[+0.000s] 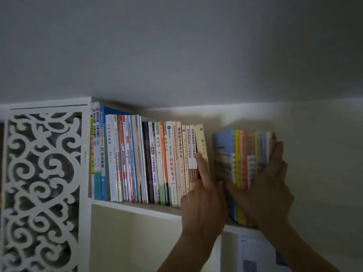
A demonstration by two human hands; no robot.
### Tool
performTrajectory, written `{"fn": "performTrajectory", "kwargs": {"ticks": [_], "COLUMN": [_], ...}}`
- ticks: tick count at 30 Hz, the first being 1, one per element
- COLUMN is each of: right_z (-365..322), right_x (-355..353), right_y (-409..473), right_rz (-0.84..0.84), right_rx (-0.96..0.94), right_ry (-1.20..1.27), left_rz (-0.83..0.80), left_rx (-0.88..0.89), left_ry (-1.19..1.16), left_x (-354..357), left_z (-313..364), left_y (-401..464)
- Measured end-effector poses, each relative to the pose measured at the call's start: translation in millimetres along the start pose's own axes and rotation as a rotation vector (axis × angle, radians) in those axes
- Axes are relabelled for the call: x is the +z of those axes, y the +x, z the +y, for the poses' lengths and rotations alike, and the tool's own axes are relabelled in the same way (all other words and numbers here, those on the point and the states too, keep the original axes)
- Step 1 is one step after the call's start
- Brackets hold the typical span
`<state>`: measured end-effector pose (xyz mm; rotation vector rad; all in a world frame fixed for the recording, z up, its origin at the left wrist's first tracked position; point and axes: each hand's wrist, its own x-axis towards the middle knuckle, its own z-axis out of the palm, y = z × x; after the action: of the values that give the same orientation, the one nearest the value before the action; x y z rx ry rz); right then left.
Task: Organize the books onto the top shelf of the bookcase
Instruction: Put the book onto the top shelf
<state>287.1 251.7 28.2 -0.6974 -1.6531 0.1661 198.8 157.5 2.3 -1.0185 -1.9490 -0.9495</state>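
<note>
Two bare forearms rise from the bottom edge of the view to the top shelf [137, 210] of a white bookcase, whose carved scrollwork panel [43, 189] fills its left end. The left hand [203, 201] is raised with its index finger extended, the fingertip resting against the cream-coloured book [201, 140] that closes a long upright row of books [137, 160] starting at the shelf's left end; its other fingers are curled and it grips nothing visible. The right hand [269, 185] is open wide and flat, palm pressed to the right side of a separate batch of books [243, 161], blurred, standing near the shelf's front edge. A gap of bare back wall separates the batch from the row. Below the shelf's right part hangs a printed sheet [255, 254].
</note>
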Motion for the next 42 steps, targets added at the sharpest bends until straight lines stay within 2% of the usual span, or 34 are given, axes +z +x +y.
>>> {"fn": "performTrajectory", "kwargs": {"ticks": [3, 9, 13, 17, 22, 27, 29, 31, 33, 35, 37, 42], "right_z": [-12.0, -16.2, -14.6, -19.3, -25.1, -20.9, -14.7, -8.0, -9.4, -11.6, -9.8, 24.2], "right_x": [13.8, 35.5, 45.9, 52.6, 48.2, 30.4, 22.0, 20.8, 26.2, 35.3, 46.7, 77.6], "right_y": [-4.7, 0.2, 7.6, 12.3, 5.4, -27.8, -57.3, -97.3, -140.5, -183.0, -217.3, -309.0], "right_rz": [-0.071, -0.070, -0.078, -0.189, -0.309, -0.462, -0.388, -0.200, -0.168, -0.254, -0.352, -0.606], "right_rx": [-0.052, -0.013, -0.015, -0.006, -0.003, 0.087, 0.047, -0.142, -0.313, -0.415, -0.435, -0.320], "right_ry": [0.003, 0.026, 0.023, 0.077, 0.113, 0.011, -0.091, -0.177, -0.226, -0.221, -0.168, -0.101], "left_rz": [0.182, 0.001, -0.014, 0.037, 0.005, -0.047, -0.064, -0.095, -0.132, -0.192, -0.258, -0.423], "left_rx": [0.175, 0.557, 0.675, 0.670, 0.650, 0.571, 0.544, 0.487, 0.456, 0.449, 0.438, 0.296], "left_ry": [0.095, 0.217, 0.287, 0.279, 0.308, 0.172, 0.060, -0.003, -0.004, -0.004, 0.013, 0.048], "left_x": [-0.6, -6.6, -4.3, 5.7, 2.6, -1.1, -1.1, -1.5, -2.7, -4.3, -3.0, 10.4], "left_z": [-29.3, -81.3, -99.2, -103.3, -101.4, -102.9, -114.0, -129.5, -145.9, -164.3, -186.7, -267.3], "left_y": [7.0, 45.1, 61.5, 63.8, 60.6, 9.2, -26.9, -63.4, -90.8, -114.9, -138.6, -223.6]}}
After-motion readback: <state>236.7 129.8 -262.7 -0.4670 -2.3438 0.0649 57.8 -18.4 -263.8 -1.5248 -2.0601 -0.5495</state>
